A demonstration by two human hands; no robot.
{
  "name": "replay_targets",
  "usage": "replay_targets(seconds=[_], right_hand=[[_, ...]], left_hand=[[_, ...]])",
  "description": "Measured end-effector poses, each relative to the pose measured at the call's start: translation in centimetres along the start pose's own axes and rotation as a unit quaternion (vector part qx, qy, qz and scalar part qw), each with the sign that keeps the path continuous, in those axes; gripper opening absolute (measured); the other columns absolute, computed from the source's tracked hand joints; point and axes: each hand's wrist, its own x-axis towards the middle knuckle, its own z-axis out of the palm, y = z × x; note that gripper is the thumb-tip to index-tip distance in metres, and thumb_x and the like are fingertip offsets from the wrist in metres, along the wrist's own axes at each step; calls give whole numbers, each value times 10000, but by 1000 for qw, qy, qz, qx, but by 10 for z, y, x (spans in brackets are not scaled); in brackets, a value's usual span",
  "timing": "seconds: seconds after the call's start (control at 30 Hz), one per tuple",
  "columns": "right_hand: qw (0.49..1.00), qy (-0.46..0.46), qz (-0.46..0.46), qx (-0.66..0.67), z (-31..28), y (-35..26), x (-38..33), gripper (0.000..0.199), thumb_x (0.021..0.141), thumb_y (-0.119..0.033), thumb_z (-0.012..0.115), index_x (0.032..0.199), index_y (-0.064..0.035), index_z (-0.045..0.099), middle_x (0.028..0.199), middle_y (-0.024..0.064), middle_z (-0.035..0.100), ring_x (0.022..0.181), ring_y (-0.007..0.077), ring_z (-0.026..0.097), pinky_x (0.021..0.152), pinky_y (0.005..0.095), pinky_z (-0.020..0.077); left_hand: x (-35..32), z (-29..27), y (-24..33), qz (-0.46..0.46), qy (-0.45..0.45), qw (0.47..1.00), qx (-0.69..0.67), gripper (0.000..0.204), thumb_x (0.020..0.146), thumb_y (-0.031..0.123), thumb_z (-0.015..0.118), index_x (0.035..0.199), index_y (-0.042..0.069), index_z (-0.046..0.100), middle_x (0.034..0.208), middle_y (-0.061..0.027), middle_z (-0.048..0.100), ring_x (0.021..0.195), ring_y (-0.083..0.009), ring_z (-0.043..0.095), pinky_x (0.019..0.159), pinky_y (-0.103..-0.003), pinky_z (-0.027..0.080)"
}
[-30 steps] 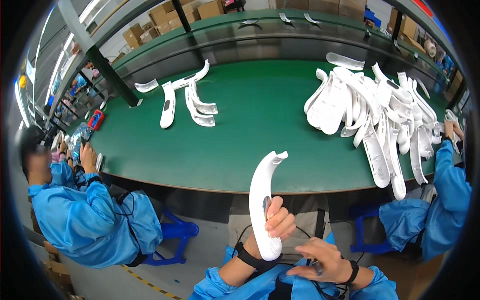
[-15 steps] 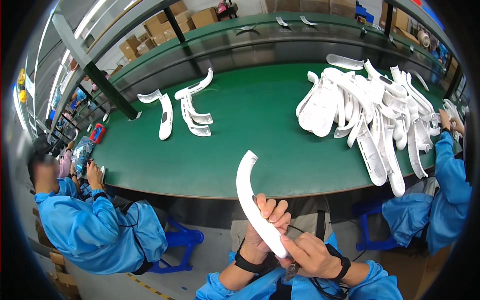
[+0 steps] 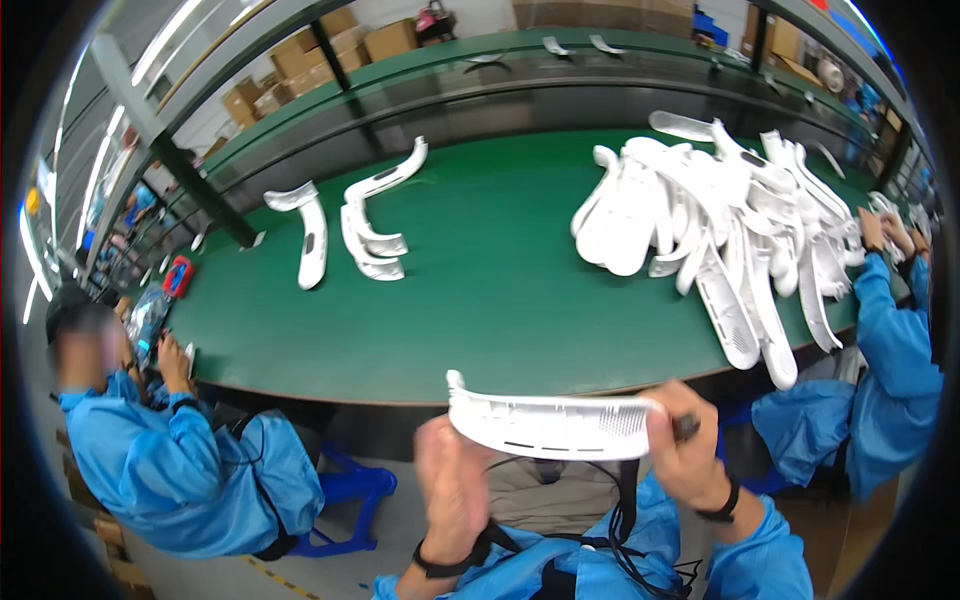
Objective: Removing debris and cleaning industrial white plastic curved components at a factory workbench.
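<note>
A curved white plastic shell (image 3: 560, 425) is held level in front of me, its ribbed, slotted inner side showing. My right hand (image 3: 690, 450) is closed around its right end, the thumb pressed on the shell. A short dark piece (image 3: 686, 428) also pokes out of that hand; its kind is unclear. By the shell's left end is my left hand (image 3: 452, 490), raised and smeared by motion. Its fingers are too blurred to tell whether they touch the shell.
Many white shells lie heaped (image 3: 700, 210) on the right of the green table (image 3: 480, 300). Several more shells (image 3: 372, 235) lie at the left. Co-workers in blue sit on both sides, one person (image 3: 190, 470) at left, another sleeve (image 3: 885, 330) at right. A post (image 3: 205, 190) stands at back left.
The shell has turned from upright, outer side showing, to level with its inner side showing. My right hand has moved right and up to its end; my left hand has moved left off its middle.
</note>
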Motion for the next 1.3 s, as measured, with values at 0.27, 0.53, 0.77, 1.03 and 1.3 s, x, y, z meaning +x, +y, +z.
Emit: replay_targets(seconds=[0.27,0.53,0.77,1.03,1.3], right_hand=[[939,-335,58,-47,-37,4,78,254,941,-193,604,868,49,579,715,170,544,564,265,472,545,377,395],[983,-124,129,-36,-20,9,74,320,922,-179,593,1142,29,489,823,89,541,712,165,501,667,308,459],[987,-65,23,145,-17,-22,66,340,1006,-208,395,1227,19,520,1175,166,570,1082,244,551,976,382,421],[979,-191,-40,66,31,6,39,293,941,-64,590,1220,20,562,1158,166,622,1031,253,629,853,330,496],[988,-97,-80,-94,35,1,39,260,837,5,706,1089,22,642,977,157,695,735,284,664,669,301,535]], left_hand=[[-3,49,31,111,-312,761,558,342,865,125,623,1157,-46,577,1012,-110,648,928,-211,625,783,-343,488],[18,10,-34,-135,-210,925,285,278,981,176,554,1047,-88,614,790,-93,661,589,-135,648,536,-266,540],[37,13,-50,-210,-176,947,169,276,971,207,586,1022,-63,620,791,-95,659,597,-145,653,533,-271,549],[40,19,-44,-235,-167,943,168,262,965,202,598,1022,-53,627,795,-75,659,604,-133,650,539,-273,565],[45,15,-44,-271,-163,939,138,249,967,176,593,1022,-64,632,797,-82,657,595,-150,648,543,-282,572]])
